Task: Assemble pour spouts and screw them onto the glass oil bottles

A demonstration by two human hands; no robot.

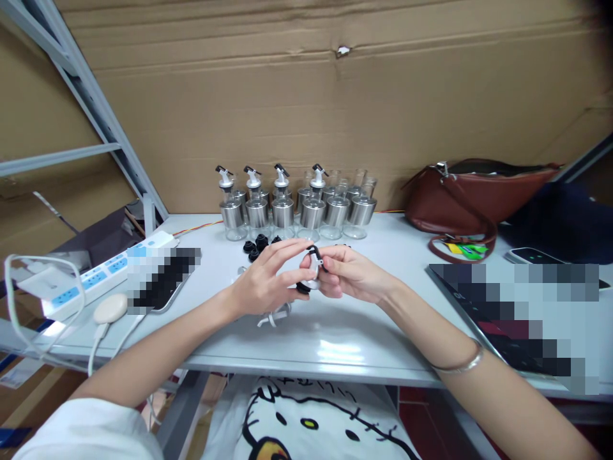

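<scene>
Above the middle of the table, my left hand (268,276) and my right hand (352,273) meet around a white and black pourer spout (313,263). Fingers of both hands pinch it, the right ones on its black lever side. A black ring or stopper shows at the spout's lower end, partly covered by my left fingers. Behind my left hand lie several black stoppers (253,246). Below that hand, white plastic pieces (275,315) rest on the table. Further back stand glass bottles with steel sleeves (282,212); several in the front row carry the same kind of spout, others have bare necks.
A white power strip (112,268), a phone (165,281) and a round white charger (110,309) with cables lie left. Brown bag (454,198) and blurred flat package (507,319) occupy the right. Cardboard (287,96) closes off the back; a metal post (96,108) rises left.
</scene>
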